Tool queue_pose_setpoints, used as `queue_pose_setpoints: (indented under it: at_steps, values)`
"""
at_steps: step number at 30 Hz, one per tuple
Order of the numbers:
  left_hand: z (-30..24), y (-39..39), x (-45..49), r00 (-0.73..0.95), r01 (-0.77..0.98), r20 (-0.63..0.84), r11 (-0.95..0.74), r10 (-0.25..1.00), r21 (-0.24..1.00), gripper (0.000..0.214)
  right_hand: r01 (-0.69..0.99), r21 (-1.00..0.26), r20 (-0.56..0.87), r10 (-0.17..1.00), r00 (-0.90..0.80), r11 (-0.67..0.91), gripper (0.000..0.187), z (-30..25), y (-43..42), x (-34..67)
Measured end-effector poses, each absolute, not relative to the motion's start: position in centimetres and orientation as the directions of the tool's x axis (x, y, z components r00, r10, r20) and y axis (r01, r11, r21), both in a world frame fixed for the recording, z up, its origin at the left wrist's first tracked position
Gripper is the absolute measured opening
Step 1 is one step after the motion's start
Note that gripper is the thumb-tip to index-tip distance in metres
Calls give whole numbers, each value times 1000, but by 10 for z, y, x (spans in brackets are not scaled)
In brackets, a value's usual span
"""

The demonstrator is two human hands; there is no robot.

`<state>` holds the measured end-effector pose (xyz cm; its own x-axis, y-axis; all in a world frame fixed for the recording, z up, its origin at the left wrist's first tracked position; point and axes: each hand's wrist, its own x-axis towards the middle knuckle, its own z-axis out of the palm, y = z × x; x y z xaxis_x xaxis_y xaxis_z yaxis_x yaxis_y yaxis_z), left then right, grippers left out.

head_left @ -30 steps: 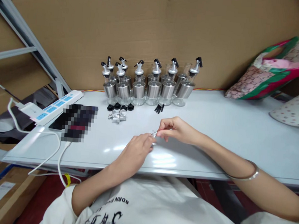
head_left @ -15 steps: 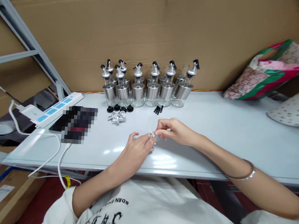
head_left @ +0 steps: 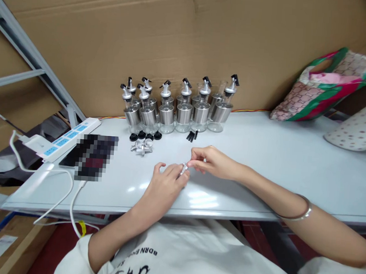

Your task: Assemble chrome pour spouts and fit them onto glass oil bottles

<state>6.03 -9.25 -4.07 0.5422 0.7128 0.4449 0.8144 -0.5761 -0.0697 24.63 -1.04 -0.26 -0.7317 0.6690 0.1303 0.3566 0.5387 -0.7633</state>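
Note:
Between my hands is a small silver pourer spout (head_left: 183,168), mostly covered by fingers. My left hand (head_left: 168,185) is closed around it. My right hand (head_left: 208,161) pinches at its upper end, fingertips pressed together; whether a tiny part sits in that pinch is hidden. Beyond my left hand lies a small pile of silver spout pieces (head_left: 142,147), with several black stoppers (head_left: 149,136) just behind. A few thin black lever pieces (head_left: 192,136) rest past my right hand. Glass oil bottles with steel sleeves (head_left: 184,112) stand behind, many topped with silver and black pourers.
A white power strip (head_left: 71,139) and a dark phone-like device (head_left: 72,150) with a white cable (head_left: 74,200) lie on the left of the table (head_left: 278,160). At the right sit a patterned bag (head_left: 318,90) and a dotted white object (head_left: 355,128). Cardboard (head_left: 115,36) lines the back.
The camera view has shifted slightly. Both hands stay together at the spout, which shows a little more between the fingers now.

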Motion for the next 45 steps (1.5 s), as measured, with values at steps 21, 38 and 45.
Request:
queue_pose_setpoints:
  at_steps: [21, 38, 45]
  values:
    - [-33, -91, 53, 493, 826, 449, -563, 746, 28, 27, 204, -903, 98, 644, -758, 378, 42, -1, -12, 247]
    - [16, -81, 20, 333, 925, 350, -375, 875, 57, 27, 247, -895, 141, 761, -633, 371, 39, 7, -5, 255]
    - [44, -26, 8, 130, 975, 192, -91, 973, -201, 20, 279, -859, 197, 780, -594, 430, 34, 10, -1, 260]
